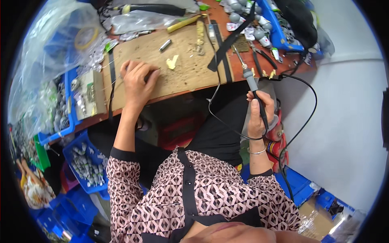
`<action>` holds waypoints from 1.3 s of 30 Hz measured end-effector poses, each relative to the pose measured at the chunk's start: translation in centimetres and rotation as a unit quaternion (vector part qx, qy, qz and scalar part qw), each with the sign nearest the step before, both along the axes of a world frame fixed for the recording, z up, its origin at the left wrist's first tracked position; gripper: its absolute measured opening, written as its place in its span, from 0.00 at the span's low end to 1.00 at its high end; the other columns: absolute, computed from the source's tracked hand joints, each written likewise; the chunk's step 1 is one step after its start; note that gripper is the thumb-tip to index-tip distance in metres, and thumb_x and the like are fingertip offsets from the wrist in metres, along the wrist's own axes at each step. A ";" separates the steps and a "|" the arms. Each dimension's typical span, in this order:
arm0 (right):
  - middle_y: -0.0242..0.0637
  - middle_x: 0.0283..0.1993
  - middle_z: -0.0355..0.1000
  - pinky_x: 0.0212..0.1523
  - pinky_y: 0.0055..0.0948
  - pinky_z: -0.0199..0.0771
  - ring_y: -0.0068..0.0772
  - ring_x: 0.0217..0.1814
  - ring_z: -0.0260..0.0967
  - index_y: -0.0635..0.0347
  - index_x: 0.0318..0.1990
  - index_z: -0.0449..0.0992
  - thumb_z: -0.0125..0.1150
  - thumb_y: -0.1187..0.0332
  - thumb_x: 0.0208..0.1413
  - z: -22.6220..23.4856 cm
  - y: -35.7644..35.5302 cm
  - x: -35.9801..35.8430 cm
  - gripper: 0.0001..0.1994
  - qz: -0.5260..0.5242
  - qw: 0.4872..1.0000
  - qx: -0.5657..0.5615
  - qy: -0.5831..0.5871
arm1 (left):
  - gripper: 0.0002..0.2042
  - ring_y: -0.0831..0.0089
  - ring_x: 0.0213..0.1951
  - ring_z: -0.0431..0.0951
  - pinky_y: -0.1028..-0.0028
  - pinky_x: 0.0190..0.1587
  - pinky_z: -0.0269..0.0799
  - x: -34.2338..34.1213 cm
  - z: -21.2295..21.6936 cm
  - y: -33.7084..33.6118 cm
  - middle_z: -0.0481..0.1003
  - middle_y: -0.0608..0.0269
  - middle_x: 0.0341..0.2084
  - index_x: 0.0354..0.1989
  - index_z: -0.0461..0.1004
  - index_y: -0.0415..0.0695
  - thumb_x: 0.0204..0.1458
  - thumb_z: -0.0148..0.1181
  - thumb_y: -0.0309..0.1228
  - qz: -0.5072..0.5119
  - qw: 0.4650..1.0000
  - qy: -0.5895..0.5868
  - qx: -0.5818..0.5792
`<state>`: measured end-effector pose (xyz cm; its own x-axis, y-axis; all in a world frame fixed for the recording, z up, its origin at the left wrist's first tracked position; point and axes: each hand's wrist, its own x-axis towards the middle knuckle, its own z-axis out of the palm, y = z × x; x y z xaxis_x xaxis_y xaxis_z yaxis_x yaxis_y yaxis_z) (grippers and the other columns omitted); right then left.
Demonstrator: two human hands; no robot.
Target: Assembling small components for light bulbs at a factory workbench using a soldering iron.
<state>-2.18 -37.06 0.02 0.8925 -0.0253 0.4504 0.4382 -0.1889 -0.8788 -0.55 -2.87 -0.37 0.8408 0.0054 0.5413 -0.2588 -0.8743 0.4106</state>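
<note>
In my right hand (258, 111) is a soldering iron (251, 82) with a grey and black handle. Its metal tip points up and away, over the table's right front edge. My left hand (139, 81) rests on a worn cardboard sheet (182, 83), fingers curled under. Whatever those fingers may hold is hidden. To the right of that hand lie a small metal cylinder (165, 45) and a torn yellowish scrap (172, 62). Black-handled pliers (265, 60) lie just right of the iron's tip.
Blue bins with small grey-and-white parts stand at the right back (279, 34), left (73, 107) and lower left (101, 184). A black cord (314, 99) loops at my right. Black strips (233, 38) cross the cardboard's right side. Plastic bags (48, 52) crowd the left.
</note>
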 end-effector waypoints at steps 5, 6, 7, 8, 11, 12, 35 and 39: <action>0.44 0.45 0.74 0.49 0.34 0.74 0.38 0.45 0.74 0.66 0.49 0.77 0.61 0.76 0.59 1.6 -1.9 0.9 0.11 -0.046 0.968 -0.241 -0.062 | 0.04 0.65 0.37 0.75 0.63 0.56 0.58 0.2 0.3 -0.3 0.77 0.66 0.26 0.28 0.78 0.46 0.50 0.67 0.29 -0.002 1.000 -0.008 0.005; 0.45 0.45 0.74 0.49 0.35 0.74 0.42 0.46 0.74 0.65 0.49 0.77 0.62 0.77 0.57 1.7 -1.7 1.9 0.12 -0.031 0.955 -0.283 -0.080 | 0.04 0.65 0.37 0.75 0.63 0.56 0.58 0.2 0.4 -0.3 0.77 0.66 0.26 0.28 0.78 0.46 0.50 0.67 0.29 -0.002 1.000 -0.003 0.005; 0.46 0.45 0.74 0.50 0.36 0.74 0.45 0.46 0.74 0.64 0.49 0.78 0.63 0.77 0.56 1.7 -1.5 2.8 0.13 -0.016 0.941 -0.324 -0.097 | 0.04 0.65 0.37 0.75 0.63 0.57 0.58 0.2 0.5 -0.4 0.77 0.66 0.26 0.28 0.78 0.46 0.50 0.67 0.29 -0.001 1.000 0.002 0.005; 0.48 0.45 0.74 0.50 0.37 0.74 0.49 0.47 0.74 0.63 0.49 0.79 0.65 0.78 0.54 1.1 -1.5 3.6 0.14 -0.008 0.944 -0.319 -0.086 | 0.04 0.65 0.37 0.75 0.63 0.57 0.58 0.4 0.5 -0.3 0.76 0.66 0.26 0.28 0.78 0.46 0.50 0.67 0.29 -0.002 1.000 -0.001 0.003; 0.47 0.45 0.75 0.49 0.37 0.75 0.49 0.47 0.74 0.62 0.48 0.79 0.65 0.78 0.54 0.2 -2.4 2.3 0.13 -0.003 0.939 -0.327 -0.109 | 0.04 0.65 0.38 0.75 0.63 0.58 0.57 0.2 0.1 -0.5 0.76 0.67 0.26 0.28 0.78 0.46 0.50 0.67 0.29 0.004 1.000 0.004 0.007; 0.48 0.45 0.76 0.49 0.37 0.75 0.48 0.46 0.75 0.63 0.48 0.79 0.65 0.78 0.54 0.3 -2.7 1.8 0.13 -0.008 0.937 -0.330 -0.112 | 0.04 0.65 0.38 0.75 0.63 0.58 0.57 0.3 0.1 -0.4 0.76 0.67 0.26 0.28 0.78 0.46 0.50 0.67 0.29 0.005 1.000 0.004 0.007; 0.51 0.45 0.77 0.42 0.34 0.80 0.41 0.42 0.77 0.66 0.56 0.67 0.52 0.69 0.67 1.0 4.5 3.0 0.14 0.084 0.993 0.079 -0.012 | 0.03 0.66 0.39 0.75 0.62 0.58 0.58 0.4 -0.4 -0.3 0.76 0.67 0.25 0.28 0.79 0.49 0.49 0.67 0.32 0.002 1.000 -0.012 -0.016; 0.50 0.46 0.76 0.44 0.33 0.78 0.37 0.42 0.76 0.67 0.56 0.67 0.54 0.71 0.66 1.2 6.9 2.7 0.15 0.170 0.985 0.006 -0.025 | 0.04 0.65 0.39 0.75 0.62 0.59 0.58 0.1 -0.1 0.2 0.76 0.67 0.25 0.28 0.79 0.49 0.48 0.67 0.32 0.006 1.000 -0.010 -0.022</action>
